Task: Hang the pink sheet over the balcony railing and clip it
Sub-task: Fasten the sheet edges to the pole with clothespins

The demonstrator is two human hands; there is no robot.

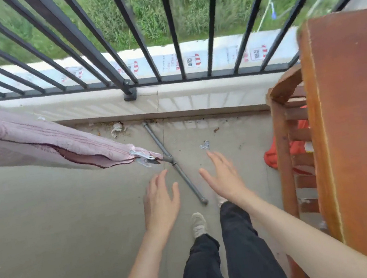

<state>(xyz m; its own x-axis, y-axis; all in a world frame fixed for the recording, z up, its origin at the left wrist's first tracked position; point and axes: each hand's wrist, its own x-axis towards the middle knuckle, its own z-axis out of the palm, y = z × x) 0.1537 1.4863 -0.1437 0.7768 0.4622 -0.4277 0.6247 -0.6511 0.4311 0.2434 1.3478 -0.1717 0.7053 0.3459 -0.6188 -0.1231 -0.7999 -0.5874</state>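
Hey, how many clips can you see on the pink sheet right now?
1. A single metal clip sits at the corner tip of the pink sheet, just left of the left hand. More may be hidden out of frame to the left.

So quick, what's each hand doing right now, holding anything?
Left hand: open, fingers spread, holding nothing.
Right hand: open, fingers spread, holding nothing.
Both hover just short of the pink sheet and its clip.
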